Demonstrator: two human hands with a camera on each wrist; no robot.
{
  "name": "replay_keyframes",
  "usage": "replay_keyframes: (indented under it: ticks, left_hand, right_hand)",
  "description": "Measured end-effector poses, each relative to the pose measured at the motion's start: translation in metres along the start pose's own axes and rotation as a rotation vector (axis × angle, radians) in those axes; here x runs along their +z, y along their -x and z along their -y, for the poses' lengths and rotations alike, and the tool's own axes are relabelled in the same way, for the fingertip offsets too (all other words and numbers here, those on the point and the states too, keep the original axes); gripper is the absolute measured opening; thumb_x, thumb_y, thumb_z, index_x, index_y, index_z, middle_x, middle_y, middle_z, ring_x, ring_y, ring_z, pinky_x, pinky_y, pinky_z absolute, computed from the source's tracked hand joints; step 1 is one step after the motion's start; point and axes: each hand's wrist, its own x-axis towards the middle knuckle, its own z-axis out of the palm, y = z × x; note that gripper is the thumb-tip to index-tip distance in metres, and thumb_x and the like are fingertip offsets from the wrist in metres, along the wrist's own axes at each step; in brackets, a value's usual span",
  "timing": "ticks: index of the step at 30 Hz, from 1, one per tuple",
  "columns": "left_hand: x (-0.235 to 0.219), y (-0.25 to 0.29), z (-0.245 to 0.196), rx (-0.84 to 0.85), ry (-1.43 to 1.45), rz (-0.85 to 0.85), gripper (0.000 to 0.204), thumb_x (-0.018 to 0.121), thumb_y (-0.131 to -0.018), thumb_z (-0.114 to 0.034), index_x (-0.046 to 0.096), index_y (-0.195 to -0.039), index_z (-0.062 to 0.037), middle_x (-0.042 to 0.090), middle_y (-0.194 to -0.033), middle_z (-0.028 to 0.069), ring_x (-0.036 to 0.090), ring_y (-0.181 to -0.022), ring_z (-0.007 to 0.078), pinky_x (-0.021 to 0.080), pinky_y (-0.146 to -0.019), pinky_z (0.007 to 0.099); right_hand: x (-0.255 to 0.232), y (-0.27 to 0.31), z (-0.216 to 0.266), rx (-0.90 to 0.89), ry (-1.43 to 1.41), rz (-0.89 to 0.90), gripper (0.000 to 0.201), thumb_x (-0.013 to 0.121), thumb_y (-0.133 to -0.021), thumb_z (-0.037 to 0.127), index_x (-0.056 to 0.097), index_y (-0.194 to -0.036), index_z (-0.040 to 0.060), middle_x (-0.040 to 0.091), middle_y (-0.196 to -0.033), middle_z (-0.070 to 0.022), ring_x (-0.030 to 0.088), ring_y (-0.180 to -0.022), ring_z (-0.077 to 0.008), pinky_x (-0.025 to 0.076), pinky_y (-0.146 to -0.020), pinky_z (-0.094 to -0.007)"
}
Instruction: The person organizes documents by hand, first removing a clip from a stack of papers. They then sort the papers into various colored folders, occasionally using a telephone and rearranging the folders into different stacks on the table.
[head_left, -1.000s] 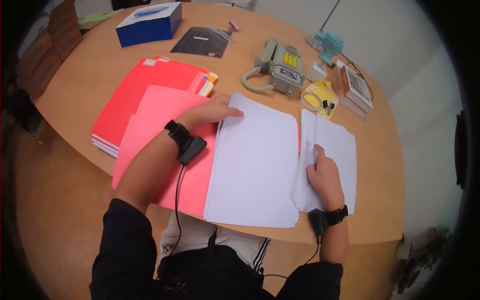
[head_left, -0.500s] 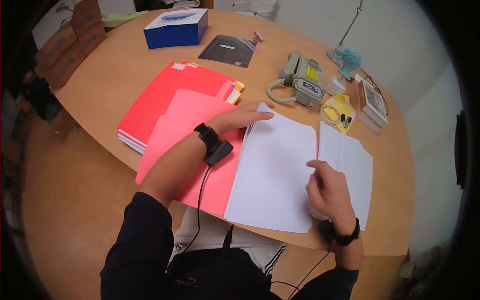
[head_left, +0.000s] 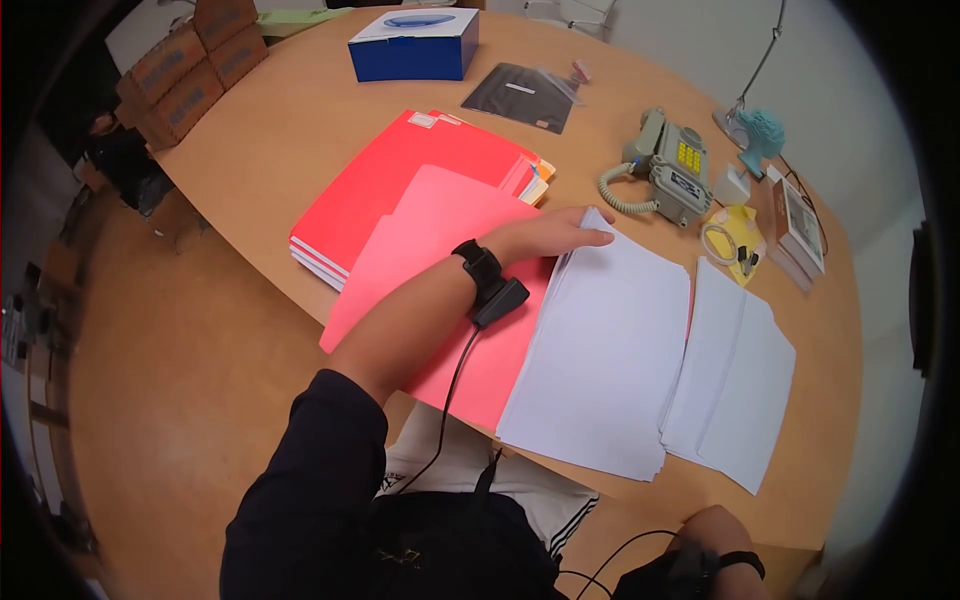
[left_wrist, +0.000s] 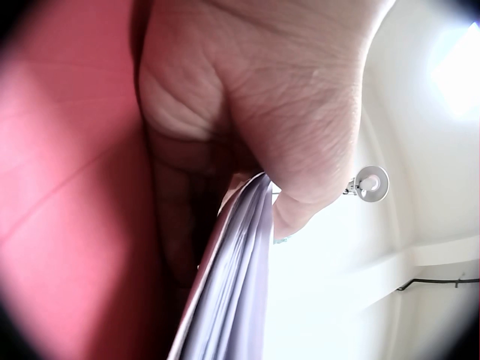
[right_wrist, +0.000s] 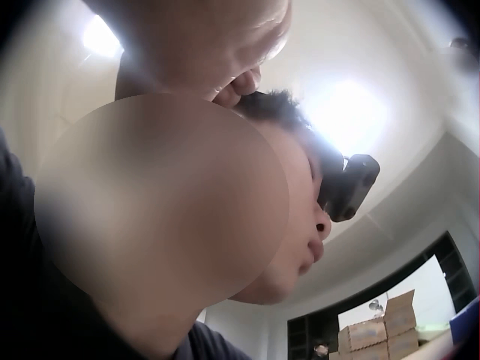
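Note:
In the head view my left hand (head_left: 553, 238) grips the upper left corner of a thick white paper stack (head_left: 608, 350), thumb on top. The left wrist view shows the hand (left_wrist: 262, 90) with its fingers behind the sheets' edges (left_wrist: 244, 292) and the pink cover beside them (left_wrist: 60, 172). That stack lies on the right part of an open pink folder (head_left: 435, 225). A second white stack (head_left: 735, 375) lies to its right. My right hand (head_left: 715, 527) is off the papers, low by my body; its fingers are hidden there. In the right wrist view the hand (right_wrist: 206, 45) is blurred.
Red folders (head_left: 385, 170) lie behind the pink one. Farther back are a blue box (head_left: 412, 58), a dark sleeve (head_left: 515, 95) and a telephone (head_left: 675, 170). Right of these stand a teal figure (head_left: 762, 135) and books (head_left: 795, 225), with a yellow item (head_left: 733, 240) nearby.
My right hand has left the right-hand paper stack and drawn back toward my body. My left hand keeps its grip on the corner. The head view has shifted, so the table items appear farther right.

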Motion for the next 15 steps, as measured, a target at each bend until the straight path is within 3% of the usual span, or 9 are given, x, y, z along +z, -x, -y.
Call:
replay_keyframes:
  ticks: [15]
  left_hand:
    - [0.001,-0.004,0.007,0.031,0.003,0.008,0.060,0.061,-0.095,-0.043,0.049,-0.137,-0.0030,0.059,-0.126,0.0108,0.055,-0.118,0.0203,0.042,-0.100,0.0314]
  right_hand:
    - [-0.103,0.082,0.039,-0.038,-0.110,-0.087,0.049,0.056,-0.095,0.035,0.056,-0.136,0.0089,0.064,-0.086,-0.0098,0.063,-0.084,-0.0219,0.046,-0.086,-0.0494]
